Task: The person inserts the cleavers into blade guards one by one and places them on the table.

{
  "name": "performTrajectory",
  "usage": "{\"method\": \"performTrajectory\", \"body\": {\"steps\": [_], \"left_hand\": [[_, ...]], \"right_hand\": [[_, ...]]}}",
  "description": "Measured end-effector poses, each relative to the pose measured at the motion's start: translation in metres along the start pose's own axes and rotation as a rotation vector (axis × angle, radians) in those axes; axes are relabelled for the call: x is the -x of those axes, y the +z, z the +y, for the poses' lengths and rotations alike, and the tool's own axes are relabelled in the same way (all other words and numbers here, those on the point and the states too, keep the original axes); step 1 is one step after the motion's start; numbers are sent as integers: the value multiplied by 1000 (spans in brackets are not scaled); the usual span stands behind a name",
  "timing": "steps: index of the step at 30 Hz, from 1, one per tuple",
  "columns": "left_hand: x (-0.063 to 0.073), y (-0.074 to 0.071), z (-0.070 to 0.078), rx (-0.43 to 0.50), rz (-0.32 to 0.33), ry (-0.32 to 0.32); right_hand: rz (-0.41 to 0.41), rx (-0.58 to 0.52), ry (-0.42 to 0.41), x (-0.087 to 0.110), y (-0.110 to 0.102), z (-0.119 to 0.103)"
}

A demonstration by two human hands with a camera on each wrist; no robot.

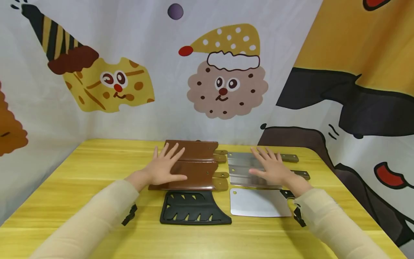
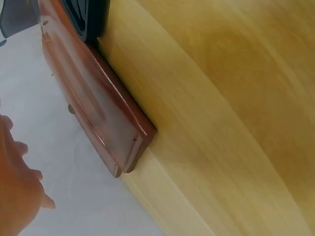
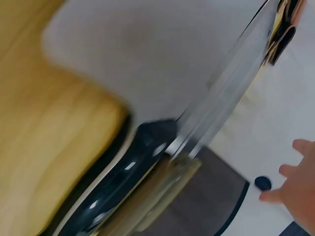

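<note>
Left hand hovers over the brown sheaths, right hand over the steel cleavers toward the desk's far edge — fingers spread wide, nothing held. Handles, toward the right edge, look the safer grip — avoid touching blades.

Table presents a yellow wood-grain surface. White printed cloth hangs behind it. Print noted: cheese figure, striped hat; biscuit figure, spotted hat; purple dot above, between both figures; orange scalloped shape at the far left.
</note>
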State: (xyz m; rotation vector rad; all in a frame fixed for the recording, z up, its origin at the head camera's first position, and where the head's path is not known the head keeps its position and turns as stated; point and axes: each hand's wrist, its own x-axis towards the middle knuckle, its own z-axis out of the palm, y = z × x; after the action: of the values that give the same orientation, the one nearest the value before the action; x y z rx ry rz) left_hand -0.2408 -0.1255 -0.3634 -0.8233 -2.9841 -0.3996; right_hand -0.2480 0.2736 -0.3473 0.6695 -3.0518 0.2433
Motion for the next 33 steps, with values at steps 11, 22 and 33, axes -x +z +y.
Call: {"method": "performTrajectory", "body": {"steps": [11, 22, 33], "left_hand": [[21, -7, 2, 65, 10, 96], [44, 2, 3, 244, -114, 145], [52, 15, 8, 283, -202, 143]], "right_hand": [[-2, -57, 9, 39, -11, 37], [10, -108, 40, 86, -11, 73], [-53, -105, 105, 108, 1, 91]]}}
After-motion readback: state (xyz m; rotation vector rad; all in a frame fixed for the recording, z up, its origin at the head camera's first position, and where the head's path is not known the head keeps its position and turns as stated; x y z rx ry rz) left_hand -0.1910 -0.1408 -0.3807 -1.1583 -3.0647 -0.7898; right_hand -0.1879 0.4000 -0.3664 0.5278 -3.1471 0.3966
